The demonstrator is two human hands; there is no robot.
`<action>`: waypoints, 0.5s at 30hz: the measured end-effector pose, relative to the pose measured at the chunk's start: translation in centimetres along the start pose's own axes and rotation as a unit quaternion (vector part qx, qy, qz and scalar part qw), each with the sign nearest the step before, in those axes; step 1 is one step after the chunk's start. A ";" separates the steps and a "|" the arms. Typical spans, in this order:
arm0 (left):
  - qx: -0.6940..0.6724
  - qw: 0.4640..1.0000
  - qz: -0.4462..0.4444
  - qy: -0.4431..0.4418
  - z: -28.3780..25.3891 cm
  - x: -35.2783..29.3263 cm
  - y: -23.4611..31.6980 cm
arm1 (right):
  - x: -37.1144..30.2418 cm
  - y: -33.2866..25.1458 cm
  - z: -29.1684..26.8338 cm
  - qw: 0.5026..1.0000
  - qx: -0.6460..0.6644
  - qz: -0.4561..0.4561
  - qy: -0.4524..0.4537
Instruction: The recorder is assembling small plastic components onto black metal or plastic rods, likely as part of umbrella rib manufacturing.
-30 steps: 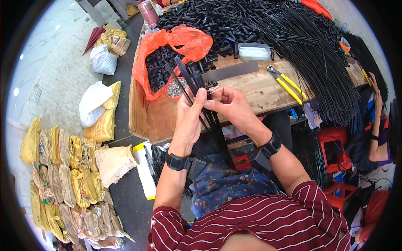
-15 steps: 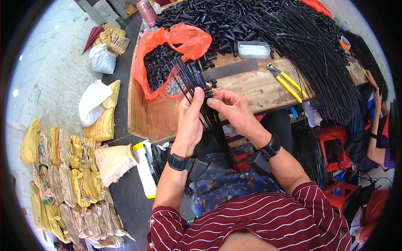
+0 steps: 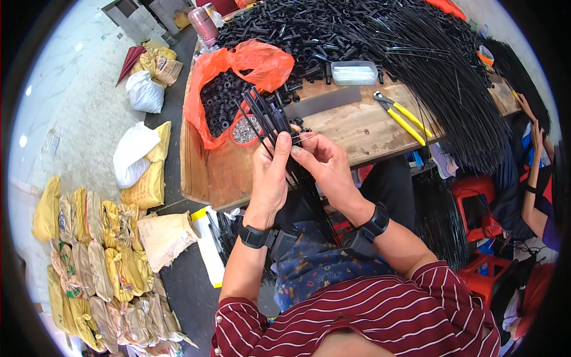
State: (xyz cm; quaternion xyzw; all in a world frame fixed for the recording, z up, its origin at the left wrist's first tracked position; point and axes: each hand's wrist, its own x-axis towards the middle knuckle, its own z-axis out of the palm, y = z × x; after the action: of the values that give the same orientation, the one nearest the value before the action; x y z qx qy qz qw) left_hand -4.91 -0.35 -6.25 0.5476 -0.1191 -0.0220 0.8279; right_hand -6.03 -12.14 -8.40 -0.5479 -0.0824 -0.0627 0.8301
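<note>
My left hand is wrapped round a bundle of thin black rods, its thumb lying along them. Their upper ends fan out over the near edge of the table, and the lower lengths hang toward my lap. Beside it, my right hand is closed in a pinch on a thin pale wire against the bundle. How far the wire goes round the rods is hidden by the fingers. Just beyond my hands stands a small red-rimmed bowl of tiny shiny pieces.
An orange-red plastic bag of black parts lies left on the wooden table. A flat metal strip, yellow-handled nippers and a clear box lie beyond. Piled black rods cover the right side. Another person's hand is far right.
The view has shifted slightly, so the table sits a little lower and to the left. Both hands keep their hold, with the right fingers slightly shifted at the wire.
</note>
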 end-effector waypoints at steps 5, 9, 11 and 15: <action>0.034 0.999 0.006 0.002 0.5 -0.1 -0.1 | 0.0 0.2 -0.6 0.999 -0.042 -0.008 -0.012; -0.038 0.999 -0.003 -0.018 0.0 0.0 -0.2 | 0.4 -0.6 -1.6 0.997 0.027 0.045 -0.063; -0.063 0.998 0.001 -0.032 0.1 0.0 -0.2 | 0.5 -1.8 -2.8 0.972 0.089 0.190 -0.104; -0.096 0.992 -0.058 -0.058 0.1 0.2 -0.1 | 1.3 -0.8 -4.6 0.961 0.063 0.211 -0.167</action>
State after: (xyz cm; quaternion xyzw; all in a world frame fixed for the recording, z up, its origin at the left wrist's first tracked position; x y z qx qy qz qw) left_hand -4.71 -0.51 -6.24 0.4696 -0.1327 -0.1127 0.8656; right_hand -4.56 -16.75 -9.18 -0.5023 -0.1062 0.2111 0.8318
